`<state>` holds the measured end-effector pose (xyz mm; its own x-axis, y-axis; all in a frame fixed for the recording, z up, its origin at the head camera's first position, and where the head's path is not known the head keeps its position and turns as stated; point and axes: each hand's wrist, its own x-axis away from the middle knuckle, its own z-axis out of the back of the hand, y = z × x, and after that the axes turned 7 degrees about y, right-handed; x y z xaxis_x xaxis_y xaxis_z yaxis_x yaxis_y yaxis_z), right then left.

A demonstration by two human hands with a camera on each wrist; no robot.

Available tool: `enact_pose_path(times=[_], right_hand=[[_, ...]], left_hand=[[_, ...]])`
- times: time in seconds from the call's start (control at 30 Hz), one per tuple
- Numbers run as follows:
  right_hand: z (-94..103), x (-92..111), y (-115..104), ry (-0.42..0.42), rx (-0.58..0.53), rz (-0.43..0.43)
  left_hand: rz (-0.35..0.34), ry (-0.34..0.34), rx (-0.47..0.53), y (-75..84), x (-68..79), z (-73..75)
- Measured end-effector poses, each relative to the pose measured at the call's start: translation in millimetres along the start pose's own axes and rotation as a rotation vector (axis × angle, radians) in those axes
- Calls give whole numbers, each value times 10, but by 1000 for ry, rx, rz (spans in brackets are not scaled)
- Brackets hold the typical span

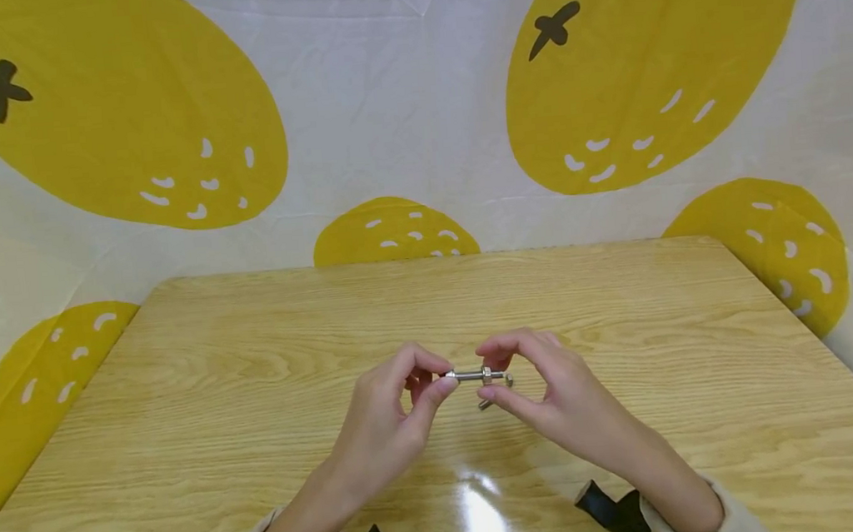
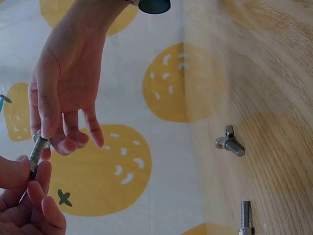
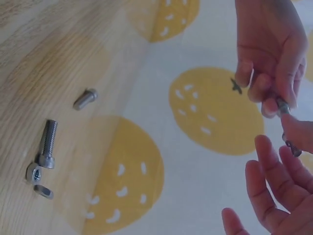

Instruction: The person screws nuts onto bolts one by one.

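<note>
A metal bolt (image 1: 468, 375) is held level above the table, with a nut (image 1: 487, 375) on its threaded shank. My left hand (image 1: 395, 402) pinches the bolt's head end between thumb and fingers. At the nut is my right hand (image 1: 556, 381), its thumb and a finger on either side of it, the other fingers loosely bent. The left wrist view shows the nut (image 2: 42, 141) by the right thumb, while the left fingertips cover the bolt's other end. In the right wrist view the right thumb partly hides the bolt.
On the wooden table (image 1: 261, 463) lie loose bolts (image 3: 47, 142) and another bolt (image 3: 85, 99), plus two loose nuts, one nut (image 3: 33, 173) beside the longer bolt and one nut (image 3: 43, 191) just below. A patterned cloth (image 1: 390, 93) hangs behind the table.
</note>
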<state>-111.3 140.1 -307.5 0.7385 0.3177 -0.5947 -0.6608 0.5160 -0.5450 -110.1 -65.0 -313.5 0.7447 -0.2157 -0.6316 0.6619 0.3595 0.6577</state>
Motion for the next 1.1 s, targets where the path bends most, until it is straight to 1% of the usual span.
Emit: enact_pose_path(times=[0.2, 0.37, 0.53, 0.83, 1.0, 1.1], right_hand=[[-5, -12, 2, 39, -12, 64], [-6, -28, 14, 54, -23, 110], [-3, -32, 23, 53, -31, 129], [-14, -8, 30, 6, -54, 72], [-59, 7, 42, -22, -103, 42], [-90, 21, 53, -11, -110, 15]], left_hand=[[16, 2, 7, 2, -9, 10], [47, -19, 11, 5, -18, 31], [88, -48, 3, 27, -31, 58], [156, -67, 26, 40, -32, 60], [135, -71, 43, 24, -21, 36], [116, -67, 53, 18, -13, 21]])
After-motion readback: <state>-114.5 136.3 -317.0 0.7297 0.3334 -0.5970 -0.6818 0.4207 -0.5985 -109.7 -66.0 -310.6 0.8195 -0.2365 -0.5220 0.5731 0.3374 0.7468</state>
